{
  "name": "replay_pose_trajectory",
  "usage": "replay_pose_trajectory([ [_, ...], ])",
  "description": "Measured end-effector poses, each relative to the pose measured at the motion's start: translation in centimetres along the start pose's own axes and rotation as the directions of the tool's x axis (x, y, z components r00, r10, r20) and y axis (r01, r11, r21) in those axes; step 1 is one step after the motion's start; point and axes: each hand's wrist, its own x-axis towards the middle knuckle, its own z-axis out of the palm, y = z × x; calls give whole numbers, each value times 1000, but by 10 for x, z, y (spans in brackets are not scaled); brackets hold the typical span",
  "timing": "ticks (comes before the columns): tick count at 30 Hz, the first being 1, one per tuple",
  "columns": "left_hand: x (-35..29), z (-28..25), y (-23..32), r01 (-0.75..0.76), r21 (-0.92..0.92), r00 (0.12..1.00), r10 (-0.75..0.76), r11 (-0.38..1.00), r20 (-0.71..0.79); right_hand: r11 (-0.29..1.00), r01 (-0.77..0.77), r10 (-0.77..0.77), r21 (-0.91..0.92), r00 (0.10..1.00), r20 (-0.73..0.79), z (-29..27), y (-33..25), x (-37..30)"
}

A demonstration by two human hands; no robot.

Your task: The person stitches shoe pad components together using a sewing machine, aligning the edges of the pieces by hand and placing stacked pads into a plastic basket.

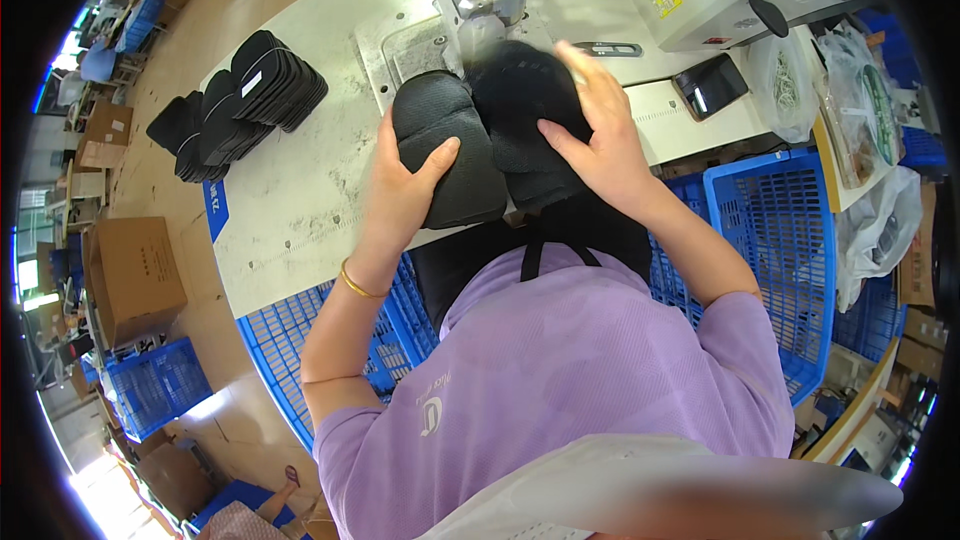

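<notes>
Two black padded fabric pieces with rounded ends are held side by side, close in front of the sewing machine [482, 5]. My left hand [398, 180] grips the left piece [455, 165], thumb on top and fingers along its outer edge. That piece has a seam across its upper part. My right hand [606, 135] holds the right piece [530, 105], thumb over its face and fingertips at its far right edge. The far end of this piece is smeared by motion. Whether each is one layer or several I cannot tell. The fingers underneath are hidden.
Stacks of similar black pieces [250, 100] lie on the white sewing table [290, 210] at the left. A small cutter [610, 49], a phone [712, 87] and a clear tub of threads [785, 90] sit at the right. Blue crates [775, 240] flank me below the table.
</notes>
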Motion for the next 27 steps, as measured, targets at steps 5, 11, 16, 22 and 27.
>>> replay_pose_trajectory([
  [5, 2, 6, -8, -51, 57, 998, 53, 997, -34, 999, 45, -45, -9, 999, -21, -8, -4, 4],
  [11, 2, 6, -5, -32, 21, 999, 32, 999, -23, 658, -298, 416, 691, 909, -4, -19, 2, 20],
  [16, 0, 4, -1, 12, -55, 999, -14, 998, -36, 790, -279, 429, 546, 888, -167, -65, 103, 93],
  [22, 3, 16, 3, 48, 29, 996, -45, 998, -79, 914, -392, 399, 103, 915, -56, -31, 173, 130],
  [27, -2, 4, -8, -128, 201, 943, 182, 971, -280, 997, -48, 40, -66, 992, -123, -31, 50, 57],
])
